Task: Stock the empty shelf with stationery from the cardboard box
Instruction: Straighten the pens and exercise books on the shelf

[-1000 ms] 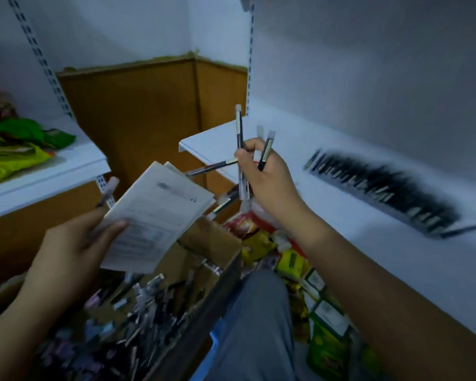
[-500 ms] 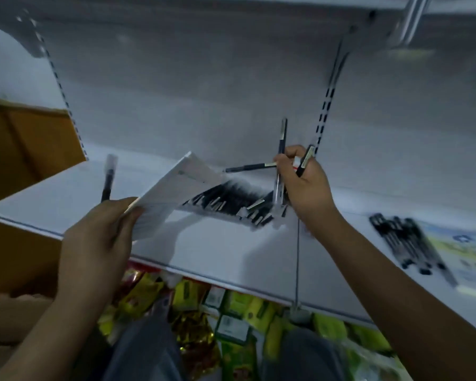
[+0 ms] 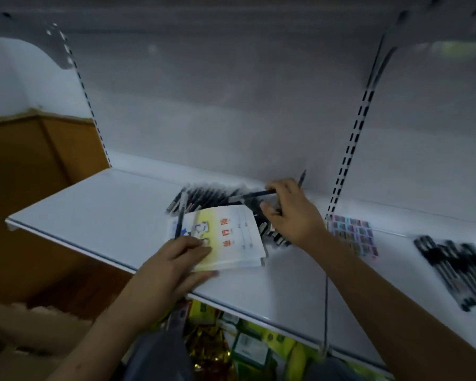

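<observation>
My left hand (image 3: 173,266) holds a thin stack of booklets (image 3: 231,237) with a yellow and white cover, lying on the white shelf (image 3: 99,215), and also pinches a single dark pen (image 3: 180,215) that sticks up. My right hand (image 3: 291,213) grips a few dark pens (image 3: 254,194) and is low over the row of black pens (image 3: 206,198) at the back of the shelf. A corner of the cardboard box (image 3: 25,320) shows at the lower left.
A sheet of small coloured stickers (image 3: 353,235) lies to the right of my right hand. Further right is another blurred group of black pens (image 3: 456,268). Slotted uprights (image 3: 351,149) run up the back wall. Yellow and green packets (image 3: 248,342) fill the shelf below.
Both hands have come down from mid-air onto the shelf. The booklets now lie flat on it, cover up. My right hand has lowered its pens to the pen row.
</observation>
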`<control>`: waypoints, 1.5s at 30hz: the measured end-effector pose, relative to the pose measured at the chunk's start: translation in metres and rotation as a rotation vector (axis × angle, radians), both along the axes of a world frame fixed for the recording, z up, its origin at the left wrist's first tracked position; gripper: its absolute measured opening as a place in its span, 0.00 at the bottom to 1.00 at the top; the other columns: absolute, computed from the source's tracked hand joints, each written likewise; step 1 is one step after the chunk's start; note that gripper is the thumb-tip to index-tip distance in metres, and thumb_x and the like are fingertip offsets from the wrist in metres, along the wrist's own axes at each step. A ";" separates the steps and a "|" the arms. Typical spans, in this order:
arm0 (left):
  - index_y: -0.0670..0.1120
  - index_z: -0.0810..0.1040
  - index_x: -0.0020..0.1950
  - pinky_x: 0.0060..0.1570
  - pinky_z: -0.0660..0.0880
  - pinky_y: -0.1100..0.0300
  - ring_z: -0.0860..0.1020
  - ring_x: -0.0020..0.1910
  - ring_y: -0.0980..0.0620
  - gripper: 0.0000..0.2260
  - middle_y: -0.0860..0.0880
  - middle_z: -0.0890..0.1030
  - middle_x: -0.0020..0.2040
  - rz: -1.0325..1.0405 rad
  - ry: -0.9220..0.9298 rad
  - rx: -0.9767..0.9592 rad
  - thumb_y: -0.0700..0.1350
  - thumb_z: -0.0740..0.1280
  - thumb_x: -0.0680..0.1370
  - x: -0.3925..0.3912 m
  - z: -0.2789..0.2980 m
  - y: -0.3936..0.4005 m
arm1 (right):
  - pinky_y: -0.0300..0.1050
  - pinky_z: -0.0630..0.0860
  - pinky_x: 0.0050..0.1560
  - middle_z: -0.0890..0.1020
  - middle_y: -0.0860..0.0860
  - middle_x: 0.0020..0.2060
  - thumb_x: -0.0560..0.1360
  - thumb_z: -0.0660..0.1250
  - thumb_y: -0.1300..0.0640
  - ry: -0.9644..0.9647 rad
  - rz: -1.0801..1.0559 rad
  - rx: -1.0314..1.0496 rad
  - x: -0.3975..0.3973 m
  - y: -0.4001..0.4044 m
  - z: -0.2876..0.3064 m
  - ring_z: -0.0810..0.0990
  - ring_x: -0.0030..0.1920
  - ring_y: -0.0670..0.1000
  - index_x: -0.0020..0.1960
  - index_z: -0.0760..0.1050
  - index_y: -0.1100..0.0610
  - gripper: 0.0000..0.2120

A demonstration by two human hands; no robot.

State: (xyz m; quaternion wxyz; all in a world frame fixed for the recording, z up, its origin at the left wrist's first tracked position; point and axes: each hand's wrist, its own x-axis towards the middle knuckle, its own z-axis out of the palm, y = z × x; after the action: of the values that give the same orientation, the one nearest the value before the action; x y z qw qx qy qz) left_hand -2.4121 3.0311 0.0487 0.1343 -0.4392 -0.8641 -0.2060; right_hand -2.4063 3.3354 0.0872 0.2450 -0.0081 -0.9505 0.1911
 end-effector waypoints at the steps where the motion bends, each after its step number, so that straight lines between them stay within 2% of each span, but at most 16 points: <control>1: 0.54 0.74 0.69 0.65 0.68 0.65 0.68 0.67 0.62 0.25 0.60 0.69 0.66 -0.024 -0.086 0.028 0.65 0.53 0.81 0.003 0.000 0.002 | 0.49 0.77 0.50 0.65 0.50 0.68 0.79 0.62 0.45 -0.039 -0.005 0.071 -0.003 0.001 -0.009 0.74 0.58 0.51 0.71 0.65 0.51 0.23; 3: 0.56 0.73 0.70 0.68 0.64 0.67 0.67 0.69 0.61 0.22 0.62 0.68 0.67 -0.055 -0.197 0.110 0.62 0.52 0.83 0.007 -0.001 0.006 | 0.51 0.77 0.54 0.60 0.52 0.73 0.78 0.63 0.42 -0.081 0.009 0.162 -0.005 0.003 -0.024 0.70 0.67 0.56 0.76 0.59 0.52 0.31; 7: 0.54 0.70 0.71 0.64 0.72 0.59 0.66 0.69 0.62 0.17 0.57 0.63 0.71 -0.002 -0.231 0.230 0.48 0.55 0.83 0.007 -0.002 0.012 | 0.55 0.74 0.63 0.48 0.50 0.78 0.71 0.62 0.30 -0.186 -0.007 0.185 -0.007 0.003 -0.017 0.62 0.74 0.56 0.79 0.44 0.47 0.46; 10: 0.54 0.61 0.76 0.55 0.78 0.53 0.67 0.69 0.55 0.27 0.56 0.53 0.76 0.074 -0.267 0.229 0.35 0.61 0.80 0.004 0.000 0.016 | 0.55 0.72 0.65 0.41 0.47 0.78 0.67 0.66 0.28 -0.313 0.006 0.260 -0.011 0.007 0.010 0.60 0.75 0.55 0.78 0.36 0.43 0.54; 13: 0.51 0.50 0.81 0.61 0.75 0.58 0.61 0.74 0.55 0.32 0.58 0.47 0.78 0.099 -0.285 0.216 0.35 0.60 0.81 0.001 0.002 0.026 | 0.54 0.70 0.66 0.48 0.49 0.79 0.67 0.67 0.28 -0.327 0.014 0.340 -0.015 0.011 0.023 0.60 0.74 0.56 0.79 0.42 0.45 0.53; 17: 0.56 0.37 0.79 0.59 0.56 0.81 0.48 0.75 0.67 0.35 0.61 0.40 0.79 0.166 -0.386 0.227 0.35 0.55 0.82 0.000 0.004 0.043 | 0.50 0.72 0.61 0.69 0.49 0.68 0.70 0.68 0.33 -0.210 0.029 0.363 -0.008 0.016 0.008 0.67 0.65 0.53 0.73 0.66 0.50 0.37; 19: 0.57 0.42 0.79 0.56 0.54 0.86 0.58 0.66 0.77 0.31 0.64 0.55 0.75 0.164 -0.485 0.303 0.37 0.54 0.83 0.003 0.008 0.052 | 0.52 0.74 0.55 0.76 0.49 0.58 0.71 0.72 0.41 -0.065 0.134 0.307 -0.002 0.020 -0.006 0.70 0.57 0.52 0.62 0.78 0.52 0.24; 21: 0.60 0.50 0.77 0.58 0.62 0.82 0.65 0.57 0.81 0.26 0.69 0.64 0.66 0.150 -0.534 0.395 0.40 0.55 0.84 0.005 0.014 0.064 | 0.51 0.75 0.52 0.78 0.48 0.52 0.71 0.74 0.48 0.004 0.217 0.223 0.002 0.024 -0.015 0.71 0.52 0.51 0.53 0.82 0.53 0.14; 23: 0.62 0.58 0.73 0.58 0.69 0.75 0.72 0.55 0.76 0.21 0.66 0.74 0.58 0.171 -0.535 0.537 0.42 0.55 0.85 0.000 0.016 0.077 | 0.46 0.74 0.51 0.78 0.47 0.51 0.73 0.73 0.52 0.055 0.238 0.204 0.003 0.027 -0.018 0.71 0.51 0.49 0.51 0.82 0.54 0.08; 26: 0.51 0.68 0.74 0.62 0.74 0.59 0.80 0.53 0.63 0.17 0.59 0.82 0.50 0.231 -0.609 0.777 0.43 0.55 0.85 -0.009 0.017 0.097 | 0.39 0.69 0.51 0.77 0.46 0.53 0.74 0.71 0.55 0.121 0.231 0.161 0.004 0.030 -0.023 0.71 0.52 0.48 0.50 0.81 0.54 0.06; 29: 0.51 0.73 0.66 0.58 0.70 0.65 0.77 0.50 0.67 0.13 0.61 0.80 0.49 0.319 -0.608 0.806 0.45 0.55 0.85 -0.013 0.026 0.117 | 0.38 0.67 0.53 0.75 0.46 0.58 0.75 0.71 0.54 0.083 0.236 0.121 0.004 0.032 -0.026 0.70 0.56 0.47 0.53 0.80 0.53 0.08; 32: 0.48 0.78 0.64 0.48 0.72 0.60 0.76 0.45 0.53 0.14 0.53 0.79 0.42 0.303 -0.611 0.821 0.42 0.56 0.84 -0.024 0.032 0.134 | 0.40 0.68 0.54 0.76 0.47 0.60 0.75 0.71 0.54 0.065 0.235 0.116 0.003 0.034 -0.024 0.70 0.58 0.49 0.55 0.80 0.55 0.10; 34: 0.43 0.79 0.62 0.44 0.73 0.56 0.76 0.40 0.49 0.14 0.47 0.80 0.38 0.233 -0.792 0.956 0.38 0.56 0.83 -0.028 0.035 0.144 | 0.43 0.72 0.52 0.77 0.47 0.58 0.76 0.70 0.55 0.096 0.235 0.157 0.004 0.035 -0.023 0.71 0.56 0.49 0.54 0.80 0.56 0.09; 38: 0.35 0.75 0.65 0.33 0.71 0.59 0.74 0.33 0.49 0.14 0.45 0.79 0.35 0.135 -1.038 1.150 0.32 0.54 0.83 -0.031 0.030 0.156 | 0.42 0.73 0.51 0.78 0.47 0.54 0.77 0.68 0.58 0.254 0.239 0.169 0.007 0.039 -0.017 0.73 0.53 0.50 0.54 0.79 0.57 0.07; 42: 0.36 0.72 0.68 0.26 0.65 0.65 0.66 0.30 0.53 0.16 0.46 0.71 0.33 0.083 -1.086 1.220 0.32 0.53 0.83 -0.029 0.021 0.161 | 0.40 0.71 0.55 0.78 0.51 0.52 0.78 0.67 0.60 0.414 0.227 -0.009 0.012 0.038 -0.003 0.75 0.52 0.53 0.51 0.77 0.62 0.05; 45: 0.42 0.76 0.62 0.22 0.63 0.71 0.64 0.24 0.60 0.13 0.52 0.67 0.27 0.129 -1.003 1.101 0.36 0.53 0.84 -0.019 0.022 0.164 | 0.42 0.73 0.54 0.79 0.52 0.49 0.78 0.67 0.60 0.510 0.163 -0.209 0.016 0.033 0.005 0.77 0.51 0.51 0.49 0.77 0.63 0.06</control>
State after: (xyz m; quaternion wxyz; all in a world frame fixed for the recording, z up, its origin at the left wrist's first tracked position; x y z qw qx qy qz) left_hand -2.4311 3.1948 0.0707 -0.0637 -0.1100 -0.6176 -0.7762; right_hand -2.3902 3.3688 0.0918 0.4578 0.0914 -0.8309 0.3029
